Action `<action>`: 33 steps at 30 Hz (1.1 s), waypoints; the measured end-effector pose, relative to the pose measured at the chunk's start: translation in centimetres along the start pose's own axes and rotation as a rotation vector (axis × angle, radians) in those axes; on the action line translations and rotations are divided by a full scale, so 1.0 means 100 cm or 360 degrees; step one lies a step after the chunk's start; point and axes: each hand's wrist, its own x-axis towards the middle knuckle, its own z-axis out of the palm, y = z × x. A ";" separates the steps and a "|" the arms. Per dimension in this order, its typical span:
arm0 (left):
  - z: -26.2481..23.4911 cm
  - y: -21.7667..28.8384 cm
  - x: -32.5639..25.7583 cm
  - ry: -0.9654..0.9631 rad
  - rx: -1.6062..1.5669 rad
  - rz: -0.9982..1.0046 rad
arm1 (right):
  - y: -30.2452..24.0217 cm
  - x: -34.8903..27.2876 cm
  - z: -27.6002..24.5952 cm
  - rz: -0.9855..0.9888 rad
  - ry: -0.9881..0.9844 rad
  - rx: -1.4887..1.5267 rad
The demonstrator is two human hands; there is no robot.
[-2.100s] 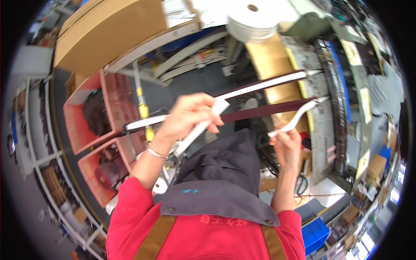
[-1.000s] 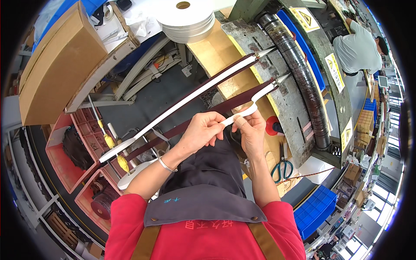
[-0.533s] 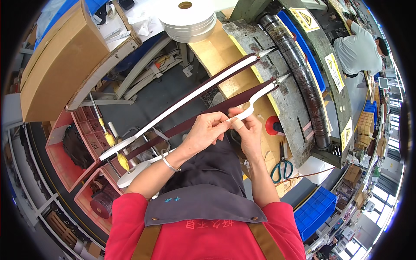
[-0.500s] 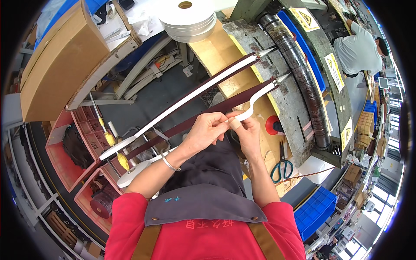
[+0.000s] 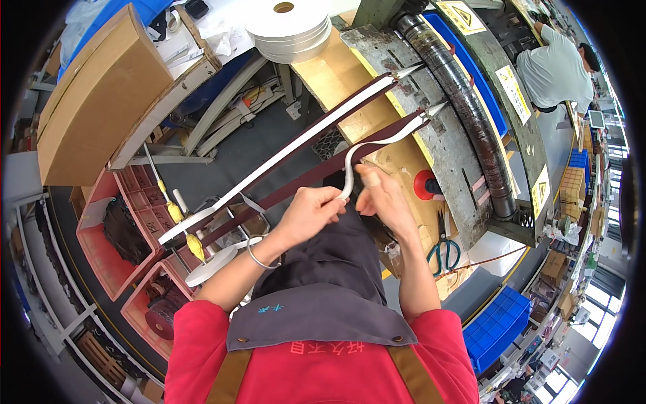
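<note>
My left hand (image 5: pixel 313 212) pinches a narrow white tape (image 5: pixel 350 172) in front of my apron. From there the tape bends upward in a loose curve to the nearer pointed metal guide (image 5: pixel 431 113), above a maroon fabric strip (image 5: pixel 303 178). My right hand (image 5: pixel 385 200) is off the tape just to its right, fingers partly curled and apart, holding nothing. A second maroon strip with white tape (image 5: pixel 296 151) along it stretches straight from the farther metal guide (image 5: pixel 407 71) toward the lower left.
A dark roller (image 5: pixel 464 114) crosses the machine plate. Stacked white tape rolls (image 5: pixel 289 34) stand at the back. Green-handled scissors (image 5: pixel 443 252) lie at the right. Pink crates (image 5: pixel 111 232) and a cardboard box (image 5: pixel 101 94) are leftward. Another person (image 5: pixel 555 71) works far right.
My right hand has let go of the tape and moved slightly right. My left hand keeps hold and has shifted down and left, and the tape now hangs in a longer curve.
</note>
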 end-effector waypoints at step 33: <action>0.022 -0.007 -0.055 -0.0149 0.0068 0.0233 | 0.040 -0.047 0.053 -0.0668 0.0317 -0.0480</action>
